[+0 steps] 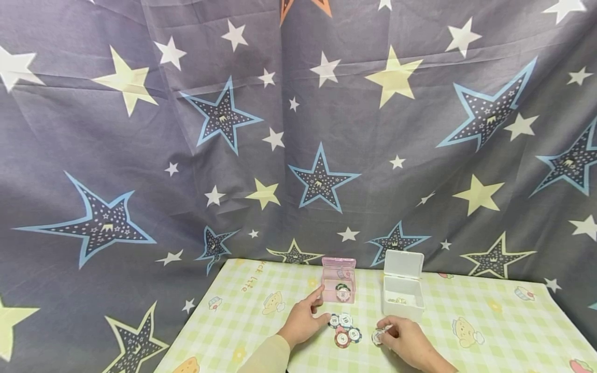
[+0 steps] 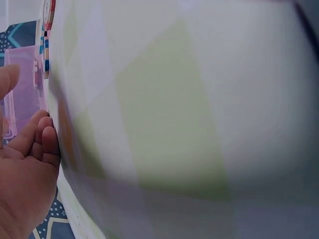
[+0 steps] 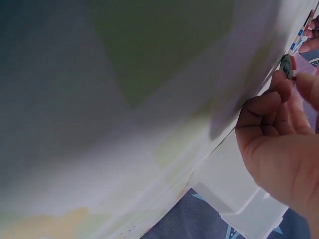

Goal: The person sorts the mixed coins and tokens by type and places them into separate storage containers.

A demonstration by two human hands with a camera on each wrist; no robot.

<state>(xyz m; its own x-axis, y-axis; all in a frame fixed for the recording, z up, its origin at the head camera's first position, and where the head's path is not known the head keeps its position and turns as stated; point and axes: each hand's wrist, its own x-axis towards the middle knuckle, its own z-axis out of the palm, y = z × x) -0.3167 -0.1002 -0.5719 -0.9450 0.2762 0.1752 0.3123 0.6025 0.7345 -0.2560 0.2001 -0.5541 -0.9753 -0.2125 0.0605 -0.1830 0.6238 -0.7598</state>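
My right hand (image 1: 407, 338) pinches a poker chip (image 1: 376, 338) between thumb and fingers, low over the cloth in front of the white box. In the right wrist view that chip (image 3: 286, 65) is seen tilted, its pale face partly showing. My left hand (image 1: 302, 320) lies beside the pink box (image 1: 328, 296), fingers extended towards its left side and thumb close to the loose chips. Several poker chips lie in a cluster between the hands, among them a red-edged one (image 1: 342, 339) and a blue-edged one (image 1: 355, 334). The pink box, lid raised, contains chips (image 1: 342, 294).
Right of the pink box stands a white box (image 1: 403, 309) with its lid up and small gold-coloured pieces (image 1: 397, 300) inside. A green-checked cloth (image 1: 501, 331) covers the table. Behind it hangs a dark star-patterned curtain (image 1: 261, 243).
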